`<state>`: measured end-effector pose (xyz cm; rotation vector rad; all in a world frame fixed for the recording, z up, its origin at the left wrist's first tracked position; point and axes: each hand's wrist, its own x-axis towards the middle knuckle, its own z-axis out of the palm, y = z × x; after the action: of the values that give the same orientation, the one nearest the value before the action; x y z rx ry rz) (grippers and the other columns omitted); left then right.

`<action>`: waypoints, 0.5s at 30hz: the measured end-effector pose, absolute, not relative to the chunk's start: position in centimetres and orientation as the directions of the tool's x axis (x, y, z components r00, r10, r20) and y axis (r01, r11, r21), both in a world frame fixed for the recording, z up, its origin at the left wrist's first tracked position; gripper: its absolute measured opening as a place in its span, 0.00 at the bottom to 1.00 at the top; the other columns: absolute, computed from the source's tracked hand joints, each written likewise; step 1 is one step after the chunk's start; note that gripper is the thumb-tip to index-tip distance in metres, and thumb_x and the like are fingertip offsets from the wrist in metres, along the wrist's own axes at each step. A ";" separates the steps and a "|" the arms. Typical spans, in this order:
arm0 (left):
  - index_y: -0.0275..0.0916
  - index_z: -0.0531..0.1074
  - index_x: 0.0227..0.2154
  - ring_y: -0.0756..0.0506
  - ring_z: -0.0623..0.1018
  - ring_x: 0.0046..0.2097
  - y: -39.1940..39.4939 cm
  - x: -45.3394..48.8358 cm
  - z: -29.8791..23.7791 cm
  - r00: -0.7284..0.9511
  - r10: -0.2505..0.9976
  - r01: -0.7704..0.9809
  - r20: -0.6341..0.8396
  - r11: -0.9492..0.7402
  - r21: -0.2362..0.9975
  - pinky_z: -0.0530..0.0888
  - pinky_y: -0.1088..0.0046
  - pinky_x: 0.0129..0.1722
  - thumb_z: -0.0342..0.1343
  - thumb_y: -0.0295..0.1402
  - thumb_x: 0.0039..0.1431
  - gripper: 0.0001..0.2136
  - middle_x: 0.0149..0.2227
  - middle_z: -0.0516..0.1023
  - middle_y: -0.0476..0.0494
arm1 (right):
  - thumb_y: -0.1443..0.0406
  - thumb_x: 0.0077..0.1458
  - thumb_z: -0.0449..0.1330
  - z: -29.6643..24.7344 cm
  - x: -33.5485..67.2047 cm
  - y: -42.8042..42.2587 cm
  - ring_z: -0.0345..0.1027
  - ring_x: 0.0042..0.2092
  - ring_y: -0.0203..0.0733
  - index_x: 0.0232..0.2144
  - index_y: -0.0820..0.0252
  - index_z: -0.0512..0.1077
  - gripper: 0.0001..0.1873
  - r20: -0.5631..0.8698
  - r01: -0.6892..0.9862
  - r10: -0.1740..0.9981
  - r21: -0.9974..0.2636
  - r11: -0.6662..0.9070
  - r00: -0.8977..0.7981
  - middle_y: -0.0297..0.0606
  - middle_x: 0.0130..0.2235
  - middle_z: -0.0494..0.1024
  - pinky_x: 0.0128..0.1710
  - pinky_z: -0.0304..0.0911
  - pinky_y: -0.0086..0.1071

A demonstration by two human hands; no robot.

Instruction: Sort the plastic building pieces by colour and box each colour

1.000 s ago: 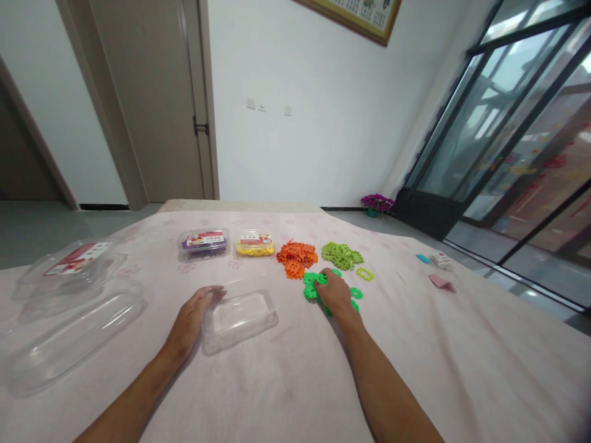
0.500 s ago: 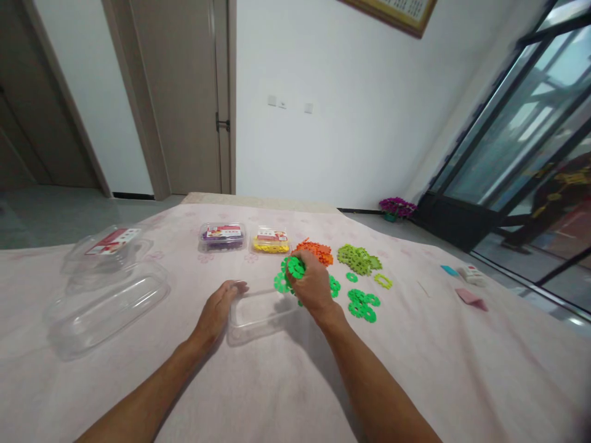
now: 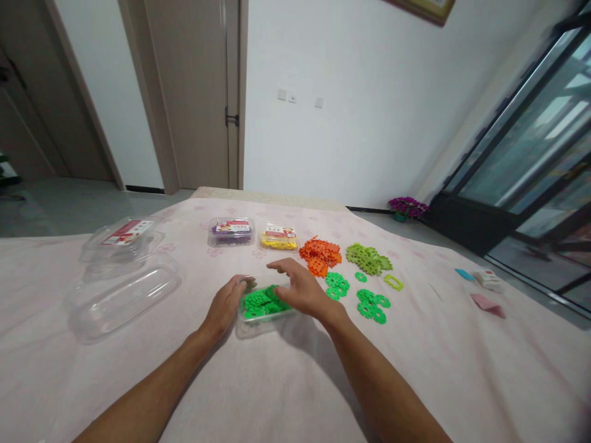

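Observation:
Green notched plastic discs fill a clear plastic box in front of me. My left hand is closed round the left end of that box, fingers curled along its far corner. Over the box's right part, my right hand is open, fingers stretched out and apart from the thumb. The thumb is close to the green discs; whether it touches them I cannot tell. To the right lie more loose green discs, with another green cluster just beyond my right hand.
Behind are a closed box of purple pieces and one of yellow pieces. Orange pieces and light green pieces lie in piles. At left sit clear lids or trays. A pink cloth lies at right.
My right hand has let go of the green discs, which now lie in the clear box. Its fingers have opened. My left hand stays at the box's left end; the view has shifted slightly.

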<state>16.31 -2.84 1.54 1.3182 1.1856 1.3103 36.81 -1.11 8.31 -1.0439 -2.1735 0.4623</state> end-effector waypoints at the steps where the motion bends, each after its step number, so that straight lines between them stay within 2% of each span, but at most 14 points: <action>1: 0.37 0.76 0.40 0.39 0.79 0.46 -2.9 16.3 1.6 -0.023 0.992 0.027 0.125 -0.125 0.992 0.70 0.60 0.52 0.51 0.43 0.57 0.17 0.42 0.82 0.38 | 0.72 0.47 0.62 8.5 37.3 -0.9 0.69 0.48 0.41 0.51 0.55 0.72 0.26 0.436 0.531 0.789 -0.584 0.614 -0.433 0.37 0.49 0.76 0.49 0.66 0.37; 5: 0.36 0.75 0.41 0.39 0.79 0.46 -3.0 16.4 1.5 -0.017 0.993 0.006 0.120 -0.120 0.993 0.70 0.60 0.52 0.51 0.44 0.58 0.17 0.43 0.82 0.38 | 0.67 0.54 0.59 9.1 41.2 0.6 0.72 0.46 0.41 0.47 0.58 0.74 0.17 0.438 0.584 0.861 -0.639 0.501 -0.260 0.39 0.47 0.78 0.49 0.66 0.39; 7: 0.35 0.75 0.41 0.39 0.79 0.46 -2.9 16.4 1.4 -0.021 0.992 0.007 0.126 -0.126 0.992 0.70 0.60 0.52 0.51 0.43 0.58 0.17 0.42 0.81 0.38 | 0.66 0.55 0.59 9.0 44.4 1.5 0.72 0.49 0.44 0.47 0.58 0.75 0.17 0.413 0.702 0.895 -0.588 0.401 -0.166 0.41 0.48 0.78 0.52 0.65 0.42; 10: 0.35 0.76 0.40 0.39 0.79 0.46 -2.7 16.1 1.2 -0.038 0.989 0.011 0.140 -0.140 0.990 0.70 0.59 0.52 0.51 0.43 0.58 0.17 0.42 0.82 0.38 | 0.63 0.51 0.64 8.0 49.7 2.6 0.68 0.57 0.52 0.51 0.60 0.74 0.23 0.305 0.864 0.951 -0.465 0.190 -0.045 0.47 0.53 0.76 0.59 0.59 0.45; 15: 0.35 0.76 0.39 0.39 0.80 0.45 -2.3 15.3 0.7 -0.058 0.990 0.007 0.129 -0.128 0.992 0.71 0.59 0.52 0.53 0.44 0.56 0.18 0.42 0.82 0.37 | 0.58 0.48 0.68 5.6 55.1 2.9 0.59 0.64 0.56 0.60 0.59 0.66 0.38 0.014 0.898 0.994 -0.431 -0.095 0.112 0.51 0.62 0.67 0.62 0.55 0.47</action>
<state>15.33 -2.25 0.70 1.2780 1.1908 1.3463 55.15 2.86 5.62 -2.0638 -1.8511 0.4034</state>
